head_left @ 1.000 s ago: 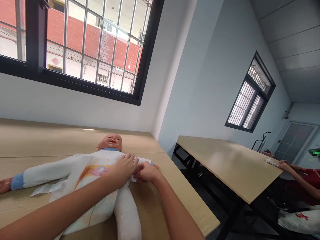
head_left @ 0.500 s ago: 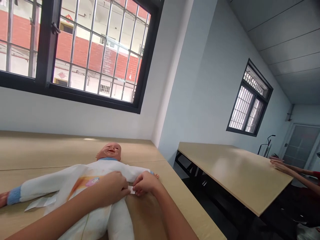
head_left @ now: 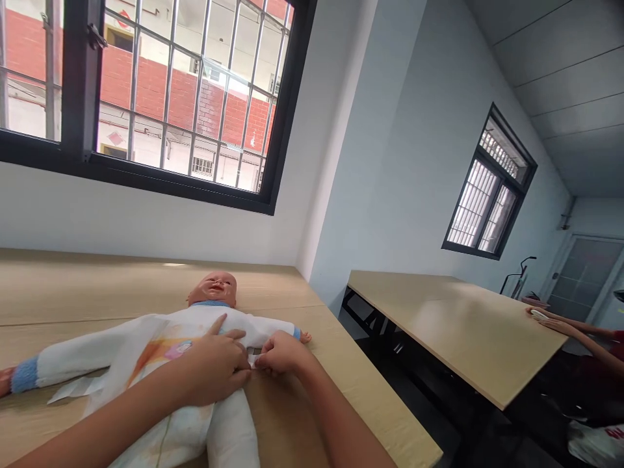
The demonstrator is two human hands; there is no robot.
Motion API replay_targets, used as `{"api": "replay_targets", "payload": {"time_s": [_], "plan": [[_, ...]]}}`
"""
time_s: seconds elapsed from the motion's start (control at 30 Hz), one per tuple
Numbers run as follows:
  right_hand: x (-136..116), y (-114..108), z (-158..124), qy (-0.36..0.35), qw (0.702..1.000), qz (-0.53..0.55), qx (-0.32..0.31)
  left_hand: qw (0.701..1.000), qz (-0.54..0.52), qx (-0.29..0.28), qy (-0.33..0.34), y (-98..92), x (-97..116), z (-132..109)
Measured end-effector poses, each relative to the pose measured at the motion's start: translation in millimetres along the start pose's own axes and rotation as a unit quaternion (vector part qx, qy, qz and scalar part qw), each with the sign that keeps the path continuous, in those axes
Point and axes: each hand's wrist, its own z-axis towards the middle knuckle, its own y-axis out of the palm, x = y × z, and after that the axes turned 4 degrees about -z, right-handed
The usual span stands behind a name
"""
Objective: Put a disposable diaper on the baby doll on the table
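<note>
A baby doll (head_left: 251, 327) in a white outfit with blue cuffs and collar lies on its back on the table. A white diaper (head_left: 163, 338) with an orange and pink print covers its front. My left hand (head_left: 219, 361) rests on the diaper, fingers spread over the doll's belly. At the doll's side, my right hand (head_left: 280, 354) pinches the white diaper tab (head_left: 252, 357), close to my left fingertips. On the other side, another white tab (head_left: 78, 389) sticks out loose over the tabletop. My left forearm hides part of the diaper.
The light wood table (head_left: 351, 383) meets the wall below a barred window (head_left: 195, 97). Across a gap on the right stands a second table (head_left: 439, 325). Another person's hands (head_left: 546, 320) rest at its far edge, near a white object. A white bag (head_left: 595, 442) is at the lower right.
My left fingers have spread apart on the diaper. My right hand, still pinching the tab, has shifted slightly left, closer to my left hand. The view has tilted a little.
</note>
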Motion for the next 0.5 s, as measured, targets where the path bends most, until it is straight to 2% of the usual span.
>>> {"api": "replay_targets", "payload": {"time_s": [0.1, 0.2, 0.5], "plan": [[-3.1, -8.0, -6.9, 0.024, 0.999, 0.024, -0.017, 0.999, 0.022, -0.044, -0.017, -4.3, 2.2, -0.8], [-4.7, -14.6, -11.2, 0.04, 0.998, 0.033, -0.028, 0.998, 0.028, -0.053, -0.027, -4.9, 2.4, 0.4], [7.3, -30.6, -7.9, -0.026, 0.991, 0.111, -0.073, 0.997, 0.009, -0.066, -0.031, -5.5, 3.1, 0.7]]}}
